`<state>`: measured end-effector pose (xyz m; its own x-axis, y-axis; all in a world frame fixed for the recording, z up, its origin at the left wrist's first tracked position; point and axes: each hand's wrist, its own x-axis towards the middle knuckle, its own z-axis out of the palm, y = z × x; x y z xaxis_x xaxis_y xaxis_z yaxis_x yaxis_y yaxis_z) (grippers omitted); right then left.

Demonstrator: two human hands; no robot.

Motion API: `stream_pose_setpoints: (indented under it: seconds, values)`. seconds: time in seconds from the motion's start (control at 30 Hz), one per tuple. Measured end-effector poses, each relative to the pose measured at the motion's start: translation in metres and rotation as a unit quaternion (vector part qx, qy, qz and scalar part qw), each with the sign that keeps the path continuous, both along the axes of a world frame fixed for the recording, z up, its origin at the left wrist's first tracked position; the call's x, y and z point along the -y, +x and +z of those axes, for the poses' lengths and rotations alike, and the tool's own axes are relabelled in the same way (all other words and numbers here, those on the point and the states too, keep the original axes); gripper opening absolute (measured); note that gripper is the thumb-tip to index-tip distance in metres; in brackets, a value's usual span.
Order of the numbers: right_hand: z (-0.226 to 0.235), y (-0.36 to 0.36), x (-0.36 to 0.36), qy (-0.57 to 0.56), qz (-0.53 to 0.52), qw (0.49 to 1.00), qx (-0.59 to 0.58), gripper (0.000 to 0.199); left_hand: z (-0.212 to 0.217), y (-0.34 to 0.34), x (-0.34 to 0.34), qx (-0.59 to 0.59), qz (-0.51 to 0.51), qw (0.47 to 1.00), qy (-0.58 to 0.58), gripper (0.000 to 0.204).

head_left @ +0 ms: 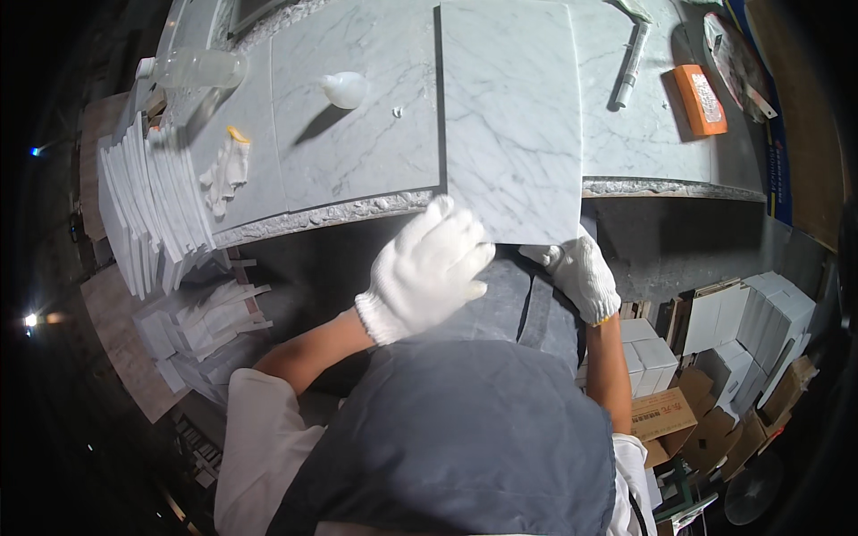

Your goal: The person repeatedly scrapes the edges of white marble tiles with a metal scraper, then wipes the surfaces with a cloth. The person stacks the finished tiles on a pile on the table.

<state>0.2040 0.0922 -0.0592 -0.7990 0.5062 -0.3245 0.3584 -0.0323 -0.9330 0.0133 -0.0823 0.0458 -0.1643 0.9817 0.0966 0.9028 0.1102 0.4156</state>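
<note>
Apron: grey, nearest the lens, below the marble tile.
Left hand: white-gloved, laid flat over the tile's near left corner, fingers spread; pressing, not clasping.
Right hand: gloved, curled under the tile's near right corner, holding that edge.
Tile: lay on the marble bench, long axis running away from the body, near end overhanging the bench's rough front edge.
Nearer hand: both at the near edge.
Room: bare slab left of tile; marker and orange block right of it.
Stacked white tiles: far left of tile.
</note>
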Motion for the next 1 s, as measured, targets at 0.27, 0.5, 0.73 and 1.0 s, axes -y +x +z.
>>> stream_pose_setpoints:
  seconds: [0.27, 0.5, 0.73, 1.0]
  values:
    - [0.031, 0.038, -0.003, -0.107, -0.376, 0.918, -0.064, 0.038, -0.02, 0.001, 0.037, 0.098, 0.176, 0.979, 0.017, 0.02]
    - [0.059, 0.005, -0.054, 0.141, -0.295, 0.941, -0.091, 0.018, -0.033, 0.007, 0.04, 0.15, 0.122, 0.981, 0.02, 0.009]
    - [0.074, -0.052, -0.127, 0.305, -0.238, 0.919, -0.07, 0.027, -0.028, 0.02, 0.036, 0.445, 0.309, 0.828, -0.147, 0.015]
    - [0.071, -0.139, -0.229, 0.577, -0.134, 0.784, 0.183, 0.032, -0.024, 0.02, 0.031, 0.497, 0.313, 0.796, -0.15, 0.025]
